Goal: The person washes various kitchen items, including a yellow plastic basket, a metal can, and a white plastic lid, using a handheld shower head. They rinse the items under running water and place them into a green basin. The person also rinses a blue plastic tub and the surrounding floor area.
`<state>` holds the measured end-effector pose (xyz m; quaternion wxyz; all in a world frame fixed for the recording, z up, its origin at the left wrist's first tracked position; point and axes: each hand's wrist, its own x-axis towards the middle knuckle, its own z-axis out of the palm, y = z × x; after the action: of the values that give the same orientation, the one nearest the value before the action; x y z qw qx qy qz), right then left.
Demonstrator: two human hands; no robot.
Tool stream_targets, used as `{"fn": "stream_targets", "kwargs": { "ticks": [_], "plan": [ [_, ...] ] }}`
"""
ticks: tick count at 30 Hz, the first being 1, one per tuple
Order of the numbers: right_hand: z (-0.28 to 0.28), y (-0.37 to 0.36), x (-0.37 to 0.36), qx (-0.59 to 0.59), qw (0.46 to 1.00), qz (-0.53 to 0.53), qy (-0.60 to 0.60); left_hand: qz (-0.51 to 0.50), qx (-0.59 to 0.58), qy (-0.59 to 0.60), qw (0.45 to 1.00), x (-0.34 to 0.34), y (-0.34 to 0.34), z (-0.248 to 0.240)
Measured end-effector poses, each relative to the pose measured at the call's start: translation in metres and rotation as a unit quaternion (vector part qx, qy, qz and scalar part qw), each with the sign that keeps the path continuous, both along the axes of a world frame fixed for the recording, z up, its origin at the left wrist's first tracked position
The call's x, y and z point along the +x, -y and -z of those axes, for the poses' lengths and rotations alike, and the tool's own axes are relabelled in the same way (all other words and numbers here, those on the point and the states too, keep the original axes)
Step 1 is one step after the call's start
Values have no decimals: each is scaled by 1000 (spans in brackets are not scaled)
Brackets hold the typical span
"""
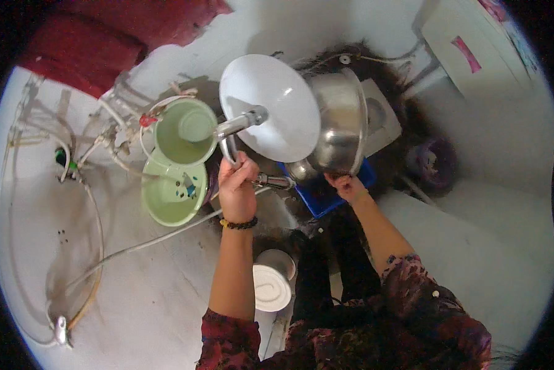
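My left hand [237, 185] is closed around a curved chrome handle [229, 150], just below a chrome tap-like tube [243, 122]. That tube crosses in front of a tilted, shiny white round bowl or disc [283, 92]; how they join I cannot tell. Another chrome cylinder [275, 181] sticks out beside my left fingers. Behind the white piece leans a large steel basin [339, 117]. My right hand [347, 187] pinches its lower rim, fingers partly hidden. A blue tray [317, 200] shows beneath the basin.
On the left, a pale green bucket [181, 154] stands by a green basin [166, 209] containing small items. Pipes and a hose [166, 236] run along the left wall. A white-lidded bin [271, 290] stands by my legs. A purple container [434, 161] is at right.
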<state>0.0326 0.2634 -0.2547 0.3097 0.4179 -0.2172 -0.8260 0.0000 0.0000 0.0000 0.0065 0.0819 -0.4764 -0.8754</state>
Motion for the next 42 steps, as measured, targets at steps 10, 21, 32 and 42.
{"fn": "stream_targets", "kwargs": {
  "ticks": [10, 21, 32, 42],
  "plan": [
    [-17, -6, 25, -175, 984, -29, 6, -69, -110, 148, 980, 49, 14, 40],
    [-6, -86, 3, 472, 842, -88, -244, 5, -12, 147, 989, 84, -4, 52],
    [-123, -136, -6, 750, 571, -214, -256, -105, -129, 189, 968, 145, 7, 159],
    [-349, 63, -18, 672, 517, -363, -387, 28, -369, 147, 917, 150, -32, 208]
  ]
}}
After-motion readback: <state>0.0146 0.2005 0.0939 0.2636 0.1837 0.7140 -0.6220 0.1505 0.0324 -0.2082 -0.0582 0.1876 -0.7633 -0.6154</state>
